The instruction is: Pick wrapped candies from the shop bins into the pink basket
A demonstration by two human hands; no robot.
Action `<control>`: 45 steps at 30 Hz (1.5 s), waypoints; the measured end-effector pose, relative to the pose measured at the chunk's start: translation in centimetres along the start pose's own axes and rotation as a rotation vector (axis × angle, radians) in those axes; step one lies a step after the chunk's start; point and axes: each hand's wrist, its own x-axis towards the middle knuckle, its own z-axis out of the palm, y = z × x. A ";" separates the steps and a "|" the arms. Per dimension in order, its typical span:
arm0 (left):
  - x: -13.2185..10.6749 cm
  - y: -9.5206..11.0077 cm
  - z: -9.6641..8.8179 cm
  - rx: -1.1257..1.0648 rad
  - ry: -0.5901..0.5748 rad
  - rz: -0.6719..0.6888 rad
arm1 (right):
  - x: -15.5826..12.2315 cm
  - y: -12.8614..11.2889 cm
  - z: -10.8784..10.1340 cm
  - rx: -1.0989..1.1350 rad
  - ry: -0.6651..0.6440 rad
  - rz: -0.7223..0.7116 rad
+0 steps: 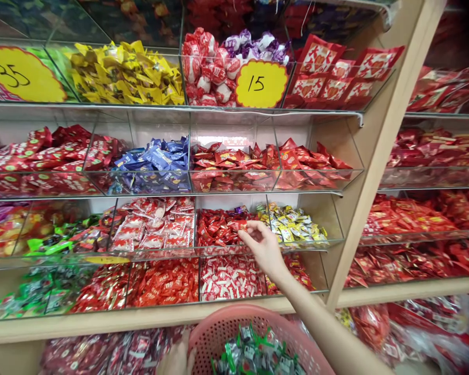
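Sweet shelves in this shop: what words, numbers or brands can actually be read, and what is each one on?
"35" on the left yellow price sign.
"15" on the middle yellow price sign.
The lower yellow sign is too slanted to read.
The print on the sweet wrappers is too small and blurred to read.

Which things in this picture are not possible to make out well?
Head view:
- left hand: cut off by the bottom edge.
- pink plastic basket: lower part cut off by the bottom edge.
- right hand: its fingers hide whether they hold a sweet.
- wrapper print on the red sweets: too small to read.
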 end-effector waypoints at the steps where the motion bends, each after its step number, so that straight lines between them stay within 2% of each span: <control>1: 0.0 0.0 0.1 -0.006 0.009 0.000 | -1.0 -0.2 -0.4 0.091 0.008 0.071; 4: 0.1 -0.1 0.4 -0.033 0.037 0.010 | -5.1 0.1 -1.5 0.302 -0.013 0.334; 8: 0.1 -0.1 0.6 -0.027 0.058 0.011 | -11.0 3.0 -1.6 0.498 -0.055 0.644; 12: 0.0 -0.2 0.6 -0.014 0.075 0.017 | -15.2 6.6 -0.6 0.469 -0.215 0.858; 16: -0.2 -0.1 0.5 -0.005 0.091 0.012 | -17.5 8.6 0.5 0.422 -0.356 1.006; 23: -0.8 0.3 -0.2 0.014 0.075 0.003 | -20.0 9.8 2.1 0.506 -0.403 1.078; 25: -0.9 0.4 -0.2 0.013 0.070 0.005 | -20.9 10.5 2.7 0.437 -0.432 1.069; 27: -0.9 0.4 -0.2 0.008 0.073 0.010 | -21.8 11.2 3.5 0.241 -0.477 0.996; 31: -0.6 0.1 0.2 -0.003 0.070 0.017 | -22.9 12.0 5.3 -0.335 -0.648 0.569; 33: -0.4 -0.1 0.5 -0.005 0.069 0.016 | -23.0 12.0 6.3 -0.523 -0.745 0.424; 38: -0.3 -0.4 0.7 -0.006 0.049 -0.001 | -21.7 10.4 7.7 -0.687 -0.958 0.316; 41: -0.2 -0.2 0.5 -0.027 0.033 -0.003 | -19.7 8.3 6.7 -0.651 -0.919 0.225; 45: -0.1 0.0 0.2 -0.052 0.016 0.000 | -15.0 4.6 4.2 -0.601 -0.659 0.058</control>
